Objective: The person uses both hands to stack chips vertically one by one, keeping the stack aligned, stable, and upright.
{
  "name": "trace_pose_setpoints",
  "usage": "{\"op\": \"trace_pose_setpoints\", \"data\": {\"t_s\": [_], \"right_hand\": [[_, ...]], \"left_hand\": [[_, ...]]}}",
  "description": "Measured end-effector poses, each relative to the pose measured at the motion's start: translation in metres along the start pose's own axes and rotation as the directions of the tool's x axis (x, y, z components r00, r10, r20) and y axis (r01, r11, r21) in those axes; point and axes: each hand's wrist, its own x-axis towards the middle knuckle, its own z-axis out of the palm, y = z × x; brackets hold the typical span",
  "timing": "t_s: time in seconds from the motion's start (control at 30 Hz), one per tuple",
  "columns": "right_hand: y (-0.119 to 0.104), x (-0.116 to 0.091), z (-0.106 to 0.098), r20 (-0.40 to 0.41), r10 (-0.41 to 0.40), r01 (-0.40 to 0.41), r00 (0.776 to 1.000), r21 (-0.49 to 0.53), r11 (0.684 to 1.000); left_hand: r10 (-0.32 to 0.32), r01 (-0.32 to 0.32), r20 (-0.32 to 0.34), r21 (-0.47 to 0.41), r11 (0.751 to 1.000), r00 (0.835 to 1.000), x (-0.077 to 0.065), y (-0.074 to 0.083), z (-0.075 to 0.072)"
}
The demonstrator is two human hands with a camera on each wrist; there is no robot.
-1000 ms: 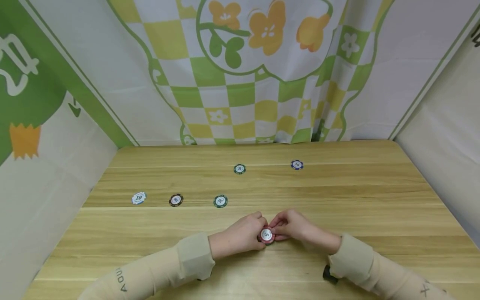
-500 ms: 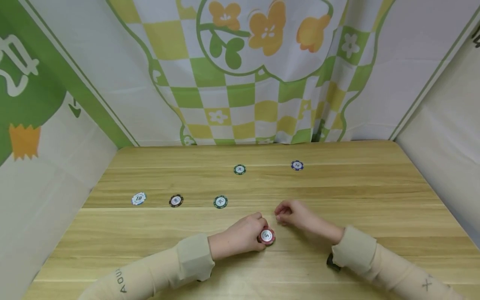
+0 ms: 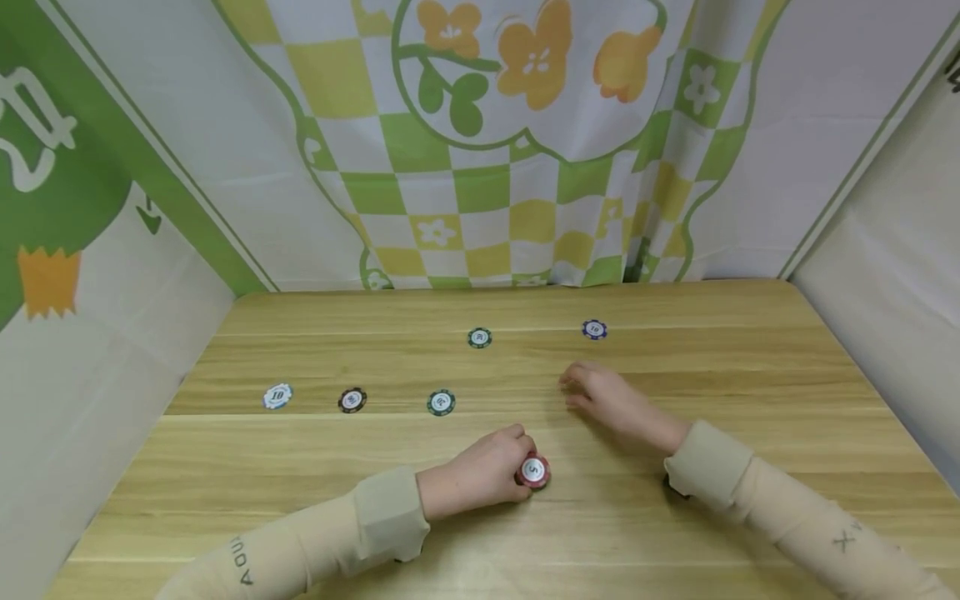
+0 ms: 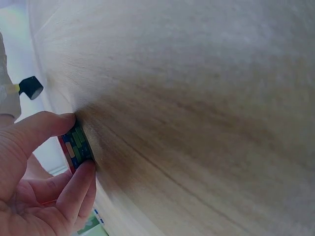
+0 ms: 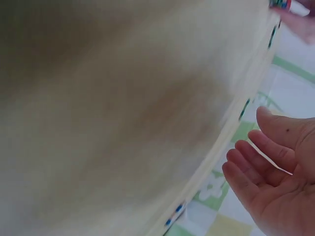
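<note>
left hand (image 3: 491,467): pinching the chip stack (image 3: 533,472), i'd guess for steadiness.
right hand (image 3: 611,404): spread, near blue chip (image 3: 595,330) by back edge of bench (image 3: 712,333).

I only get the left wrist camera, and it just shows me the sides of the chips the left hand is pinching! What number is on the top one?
Observer: In the head view, the red top chip shows a 5.
Operator: Cool! Is the right hand holding any chips?
Observer: No. The right wrist view shows its bare palm and relaxed fingers, with nothing in them.
Operator: And how many chips are lying away from the stack?
Observer: Five in the head view: a white chip, a dark-edged chip, a green chip, another green chip and a blue chip.
</note>
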Motion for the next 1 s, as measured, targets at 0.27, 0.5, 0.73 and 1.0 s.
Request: {"op": "trace_pose_setpoints", "data": {"t_s": [0.27, 0.5, 0.73, 1.0], "right_hand": [[0.020, 0.012, -0.010, -0.001, -0.047, 0.047, 0.999, -0.085, 0.995], [0.037, 0.021, -0.013, 0.021, 0.005, -0.002, 1.000, -0.137, 0.991], [0.048, 0.030, -0.016, 0.058, 0.045, -0.035, 0.997, -0.163, 0.986], [0.060, 0.040, -0.014, 0.091, 0.110, -0.087, 0.990, -0.224, 0.971]], "left_hand": [[0.003, -0.003, 0.010, 0.021, 1.000, 1.000, 0.001, 0.001, 0.000], [0.008, -0.008, 0.006, 0.029, 1.000, 1.000, 0.001, 0.001, 0.000], [0.004, -0.004, 0.005, 0.021, 1.000, 1.000, 0.001, 0.001, -0.001], [-0.003, 0.003, 0.007, 0.008, 1.000, 1.000, 0.000, 0.002, -0.001]]}}
